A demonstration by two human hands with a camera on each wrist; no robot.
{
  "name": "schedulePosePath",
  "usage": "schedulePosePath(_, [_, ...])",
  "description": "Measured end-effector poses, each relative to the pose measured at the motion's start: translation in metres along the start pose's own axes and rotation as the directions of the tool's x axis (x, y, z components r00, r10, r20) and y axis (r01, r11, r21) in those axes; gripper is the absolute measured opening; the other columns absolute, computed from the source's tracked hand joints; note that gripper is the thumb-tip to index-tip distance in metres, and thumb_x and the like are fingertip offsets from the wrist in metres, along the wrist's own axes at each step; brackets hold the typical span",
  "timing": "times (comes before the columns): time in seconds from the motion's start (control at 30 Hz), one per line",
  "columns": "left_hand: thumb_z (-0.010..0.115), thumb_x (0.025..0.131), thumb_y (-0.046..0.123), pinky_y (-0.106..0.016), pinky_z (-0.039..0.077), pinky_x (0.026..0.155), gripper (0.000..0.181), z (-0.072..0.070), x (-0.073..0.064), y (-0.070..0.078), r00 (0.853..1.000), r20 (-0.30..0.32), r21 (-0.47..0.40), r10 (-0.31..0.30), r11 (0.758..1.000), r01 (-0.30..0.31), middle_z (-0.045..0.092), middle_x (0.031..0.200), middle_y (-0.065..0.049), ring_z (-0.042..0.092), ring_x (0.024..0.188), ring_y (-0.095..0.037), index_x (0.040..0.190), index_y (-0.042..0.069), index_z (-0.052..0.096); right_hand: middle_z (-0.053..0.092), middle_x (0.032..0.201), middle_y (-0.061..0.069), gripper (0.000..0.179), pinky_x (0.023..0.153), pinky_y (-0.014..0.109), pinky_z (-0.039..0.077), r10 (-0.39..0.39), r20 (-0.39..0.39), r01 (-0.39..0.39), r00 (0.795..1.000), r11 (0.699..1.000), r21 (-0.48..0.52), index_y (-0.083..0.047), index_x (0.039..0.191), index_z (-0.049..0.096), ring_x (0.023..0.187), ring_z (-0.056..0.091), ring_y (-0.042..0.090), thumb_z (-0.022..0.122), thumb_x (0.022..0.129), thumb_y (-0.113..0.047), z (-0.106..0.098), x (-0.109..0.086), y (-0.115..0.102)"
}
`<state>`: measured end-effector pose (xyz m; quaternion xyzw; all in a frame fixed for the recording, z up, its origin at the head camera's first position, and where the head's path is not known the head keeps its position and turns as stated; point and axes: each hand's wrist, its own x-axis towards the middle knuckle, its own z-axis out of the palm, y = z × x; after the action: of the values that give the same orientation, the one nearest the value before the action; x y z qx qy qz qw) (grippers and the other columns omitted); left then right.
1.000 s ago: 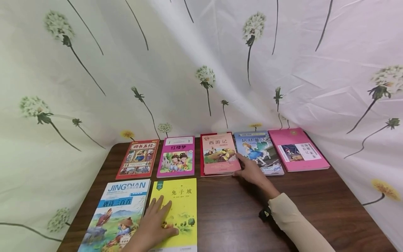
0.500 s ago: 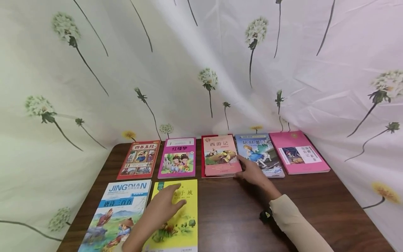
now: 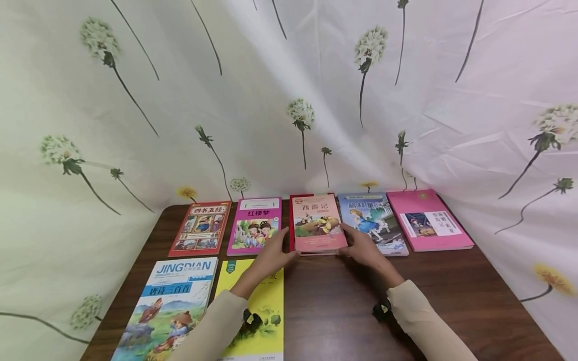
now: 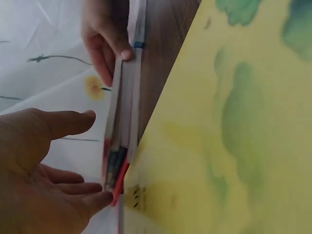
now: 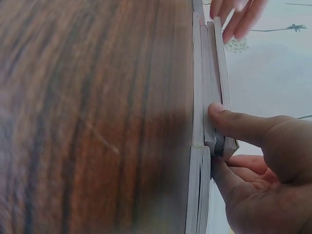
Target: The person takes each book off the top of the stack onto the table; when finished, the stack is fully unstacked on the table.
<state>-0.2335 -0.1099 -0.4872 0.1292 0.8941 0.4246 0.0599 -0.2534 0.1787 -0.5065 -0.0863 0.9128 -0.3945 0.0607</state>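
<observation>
A small stack of books lies at the back middle of the table, topped by a pink book (image 3: 316,238) with an illustrated cover; a red edge shows beneath it. My right hand (image 3: 365,250) grips the stack's near right corner. In the right wrist view its thumb presses the page edges of the stacked books (image 5: 214,73), with the other fingers bent at the side. At the near left corner is my left hand (image 3: 267,256), fingers extended and thumb apart. The left wrist view shows the left hand (image 4: 44,161) with fingertips at the stack's edge.
A red book (image 3: 200,228) and a purple book (image 3: 253,215) lie left of the stack. Right of it are a blue book (image 3: 368,210) and a bright pink book (image 3: 429,220). A large blue-white book (image 3: 164,311) and a yellow book (image 3: 266,336) lie nearer. Patterned cloth (image 3: 226,100) hangs behind.
My left hand has lifted off the yellow book and moved forward and right to the stack's left side. The right hand has stayed at the stack's right corner.
</observation>
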Motion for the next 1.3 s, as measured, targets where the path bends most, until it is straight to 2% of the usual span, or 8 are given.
schedulePosePath(0.23, [0.080, 0.098, 0.025, -0.059, 0.043, 0.121, 0.100, 0.012, 0.015, -0.006, 0.999, 0.039, -0.074, -0.032, 0.997, 0.035, 0.025, 0.174, -0.028, 0.038, 0.156, -0.045, 0.169, -0.004, 0.016, 0.046, 0.162, 0.029, 0.086, 0.119, 0.060, 0.044, -0.003, 0.006, 0.003, 1.000, 1.000, -0.020, -0.001, 0.164, 0.037, 0.149, 0.048, 0.047, 0.083, 0.092, -0.011, -0.002, 0.002, -0.002])
schedulePosePath(0.37, [0.080, 0.098, 0.027, -0.059, 0.039, 0.124, 0.103, 0.017, 0.019, -0.008, 0.996, 0.069, -0.072, -0.051, 0.996, 0.056, 0.019, 0.176, -0.025, 0.032, 0.159, -0.043, 0.170, -0.002, 0.013, 0.047, 0.161, 0.030, 0.085, 0.118, 0.060, 0.046, -0.003, 0.012, 0.004, 1.000, 1.000, -0.019, -0.001, 0.164, 0.038, 0.148, 0.049, 0.047, 0.082, 0.093, -0.011, -0.004, 0.002, -0.002])
schedulePosePath(0.57, [0.080, 0.098, 0.021, -0.061, 0.036, 0.125, 0.095, 0.021, 0.019, -0.009, 0.996, 0.068, -0.053, -0.062, 0.996, 0.066, 0.025, 0.174, -0.025, 0.031, 0.159, -0.045, 0.169, 0.001, 0.022, 0.047, 0.161, 0.030, 0.081, 0.119, 0.060, 0.045, -0.024, 0.039, 0.025, 0.999, 1.000, -0.009, 0.002, 0.162, 0.040, 0.148, 0.048, 0.047, 0.081, 0.094, -0.011, -0.008, 0.002, -0.003])
schedulePosePath(0.83, [0.079, 0.098, 0.021, -0.058, 0.051, 0.113, 0.087, 0.022, 0.020, -0.009, 0.996, 0.035, -0.035, -0.078, 0.996, 0.079, 0.046, 0.163, -0.028, 0.056, 0.141, -0.044, 0.168, 0.004, 0.029, 0.054, 0.154, 0.032, 0.065, 0.116, 0.063, 0.047, -0.093, 0.078, 0.093, 0.993, 0.996, -0.003, 0.006, 0.152, 0.053, 0.143, 0.053, 0.051, 0.078, 0.096, -0.017, -0.023, 0.009, -0.008])
schedulePosePath(0.97, [0.080, 0.098, 0.022, -0.058, 0.052, 0.112, 0.087, 0.022, 0.021, -0.010, 0.996, 0.034, -0.039, -0.086, 0.995, 0.087, 0.049, 0.161, -0.027, 0.057, 0.140, -0.045, 0.168, 0.006, 0.030, 0.058, 0.152, 0.029, 0.055, 0.115, 0.062, 0.048, -0.092, 0.105, 0.090, 0.990, 0.996, 0.024, 0.002, 0.148, 0.059, 0.142, 0.055, 0.049, 0.074, 0.101, -0.023, -0.032, 0.015, -0.010])
schedulePosePath(1.1, [0.079, 0.099, 0.022, -0.060, 0.047, 0.117, 0.087, 0.022, 0.022, -0.011, 0.995, 0.032, -0.042, -0.092, 0.995, 0.094, 0.044, 0.165, -0.026, 0.049, 0.147, -0.047, 0.168, 0.006, 0.030, 0.066, 0.141, 0.028, 0.051, 0.104, 0.057, 0.057, -0.041, 0.063, 0.042, 0.997, 0.999, -0.011, 0.005, 0.142, 0.062, 0.130, 0.065, 0.045, 0.072, 0.102, -0.025, -0.033, 0.025, -0.013])
schedulePosePath(1.17, [0.078, 0.099, 0.022, -0.061, 0.045, 0.119, 0.086, 0.022, 0.022, -0.010, 0.995, 0.029, -0.041, -0.096, 0.994, 0.097, 0.043, 0.166, -0.025, 0.046, 0.150, -0.047, 0.168, 0.006, 0.030, 0.070, 0.132, 0.028, 0.050, 0.094, 0.053, 0.062, -0.015, 0.029, 0.016, 0.999, 0.998, -0.059, 0.008, 0.139, 0.063, 0.119, 0.070, 0.042, 0.072, 0.102, -0.025, -0.032, 0.030, -0.014])
schedulePosePath(1.3, [0.078, 0.099, 0.021, -0.060, 0.045, 0.119, 0.083, 0.022, 0.023, -0.008, 0.995, 0.017, -0.028, -0.097, 0.995, 0.098, 0.044, 0.166, -0.024, 0.046, 0.150, -0.046, 0.167, 0.005, 0.032, 0.074, 0.116, 0.025, 0.049, 0.080, 0.045, 0.060, 0.033, -0.010, -0.034, 0.999, 0.990, -0.139, 0.009, 0.127, 0.069, 0.097, 0.071, 0.033, 0.074, 0.100, -0.031, -0.025, 0.039, -0.015])
